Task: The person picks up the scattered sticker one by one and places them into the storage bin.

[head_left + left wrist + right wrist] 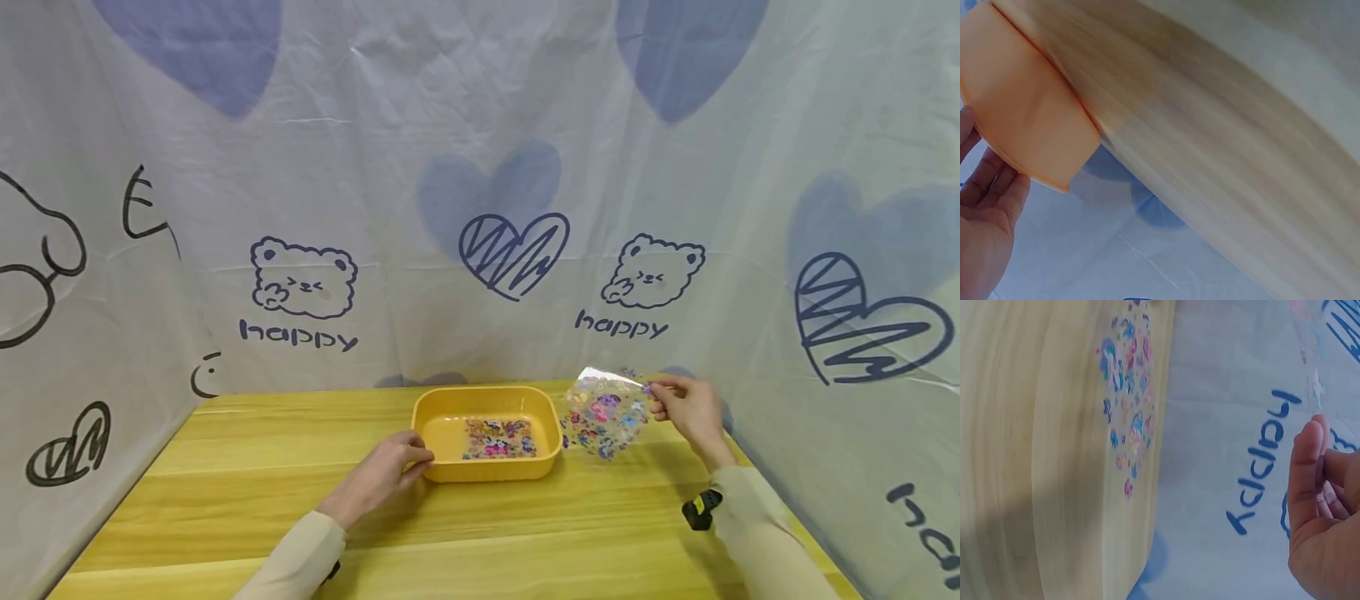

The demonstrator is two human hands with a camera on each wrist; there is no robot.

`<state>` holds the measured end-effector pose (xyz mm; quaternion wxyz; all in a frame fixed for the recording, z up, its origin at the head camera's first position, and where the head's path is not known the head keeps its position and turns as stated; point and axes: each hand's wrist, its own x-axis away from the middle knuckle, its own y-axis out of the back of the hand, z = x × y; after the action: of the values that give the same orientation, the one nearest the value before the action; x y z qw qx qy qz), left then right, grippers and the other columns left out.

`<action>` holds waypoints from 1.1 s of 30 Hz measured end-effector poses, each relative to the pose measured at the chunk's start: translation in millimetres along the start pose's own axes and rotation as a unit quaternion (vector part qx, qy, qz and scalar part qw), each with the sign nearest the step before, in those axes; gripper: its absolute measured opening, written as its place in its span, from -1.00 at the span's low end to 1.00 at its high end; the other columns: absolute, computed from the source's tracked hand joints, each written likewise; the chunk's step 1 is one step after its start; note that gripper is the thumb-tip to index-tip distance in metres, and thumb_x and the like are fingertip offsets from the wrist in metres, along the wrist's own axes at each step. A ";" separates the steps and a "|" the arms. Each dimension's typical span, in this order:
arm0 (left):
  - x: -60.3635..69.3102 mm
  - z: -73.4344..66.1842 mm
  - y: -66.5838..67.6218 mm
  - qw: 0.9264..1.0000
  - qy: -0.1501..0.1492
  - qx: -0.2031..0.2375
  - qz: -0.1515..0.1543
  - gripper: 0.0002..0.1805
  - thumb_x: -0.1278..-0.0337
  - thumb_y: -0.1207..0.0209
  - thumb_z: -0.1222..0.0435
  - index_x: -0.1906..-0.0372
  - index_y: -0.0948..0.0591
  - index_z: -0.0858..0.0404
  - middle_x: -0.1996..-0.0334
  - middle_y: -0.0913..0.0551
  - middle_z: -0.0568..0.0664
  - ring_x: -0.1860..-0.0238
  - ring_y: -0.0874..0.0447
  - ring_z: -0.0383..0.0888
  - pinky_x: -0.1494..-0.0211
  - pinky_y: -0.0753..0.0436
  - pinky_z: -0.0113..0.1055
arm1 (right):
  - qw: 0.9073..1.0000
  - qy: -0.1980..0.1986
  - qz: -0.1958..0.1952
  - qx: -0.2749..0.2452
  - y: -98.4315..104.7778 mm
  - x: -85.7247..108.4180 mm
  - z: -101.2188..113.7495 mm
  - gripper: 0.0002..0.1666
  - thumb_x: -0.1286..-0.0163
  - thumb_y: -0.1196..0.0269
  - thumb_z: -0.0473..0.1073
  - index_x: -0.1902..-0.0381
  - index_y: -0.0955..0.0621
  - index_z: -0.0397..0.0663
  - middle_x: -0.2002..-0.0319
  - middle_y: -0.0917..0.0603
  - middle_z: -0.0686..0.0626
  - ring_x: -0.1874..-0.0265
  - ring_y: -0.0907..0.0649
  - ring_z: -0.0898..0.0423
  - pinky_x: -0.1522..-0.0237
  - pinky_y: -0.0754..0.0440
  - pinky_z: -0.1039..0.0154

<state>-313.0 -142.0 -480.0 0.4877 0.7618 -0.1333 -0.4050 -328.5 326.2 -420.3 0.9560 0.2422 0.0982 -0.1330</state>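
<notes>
A yellow plastic tray (487, 472) stands on the table. At its left end my left hand (382, 468) holds the rim with the fingertips, also seen in the left wrist view beside the tray wall (1029, 106). A small sheet of colourful stickers (498, 439) lies inside the tray. To the right, my right hand (690, 410) pinches the corner of a clear sticker sheet (611, 383), raised and tilted. In the right wrist view, thumb and fingertips meet on its edge. Below it, more colourful stickers (1129, 394) show against the tabletop.
The yellow wood-grain table (480, 542) reaches back to a white curtain (405, 208) printed with hearts, bears and words. Curtains also close off the left and right sides. A black band with a yellow mark (702, 508) sits on the right wrist.
</notes>
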 end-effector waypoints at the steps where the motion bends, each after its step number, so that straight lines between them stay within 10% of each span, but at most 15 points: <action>1: 0.6 -1.1 0.0 1.000 0.002 -0.005 -0.002 -0.92 -0.13 -0.34 0.34 0.28 -0.78 0.23 0.33 -0.64 -0.07 0.32 -0.59 -0.22 0.25 -0.66 -0.42 | 1.000 0.002 0.001 -0.004 -2.8 0.9 1.2 -0.63 -0.47 -0.15 -0.26 -0.09 -0.57 -0.46 0.27 -0.72 -0.32 0.52 -0.73 0.15 0.41 -0.74 0.25; 13: 1.1 -5.0 -4.0 0.997 -0.007 -0.062 -0.045 -0.89 -0.13 -0.36 0.24 0.45 -0.76 0.16 0.44 -0.64 -0.10 0.41 -0.57 -0.25 0.34 -0.64 -0.42 | 0.999 -0.014 0.029 -0.044 -53.5 2.5 19.5 -0.66 -0.46 -0.17 -0.27 -0.07 -0.60 -0.43 0.26 -0.74 -0.31 0.55 -0.69 0.26 0.43 -0.72 0.34; 28: -2.7 -7.3 -5.4 0.998 0.006 -0.048 -0.032 -0.86 -0.16 -0.33 0.20 0.41 -0.77 0.17 0.42 -0.65 -0.11 0.40 -0.59 -0.26 0.31 -0.65 -0.45 | 0.995 -0.020 0.098 0.000 -120.3 -6.2 54.1 -0.72 -0.47 -0.13 -0.30 -0.05 -0.66 -0.22 0.29 -0.75 -0.19 0.32 -0.75 -0.17 0.59 -0.62 0.32; 33: -1.0 -6.7 -5.1 0.997 0.014 -0.055 -0.045 -0.85 -0.09 -0.38 0.21 0.42 -0.74 0.22 0.44 -0.64 -0.09 0.41 -0.57 -0.25 0.32 -0.64 -0.43 | 0.993 0.006 0.115 0.003 -136.0 -8.3 62.5 -0.75 -0.46 -0.15 -0.31 0.00 -0.67 -0.20 0.23 -0.75 -0.15 0.33 -0.74 -0.11 0.37 -0.74 0.14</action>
<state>-309.6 -134.6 -482.6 0.5118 0.7446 -0.0699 -0.4228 -369.7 182.1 -423.6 0.9635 0.2559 0.0751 -0.0212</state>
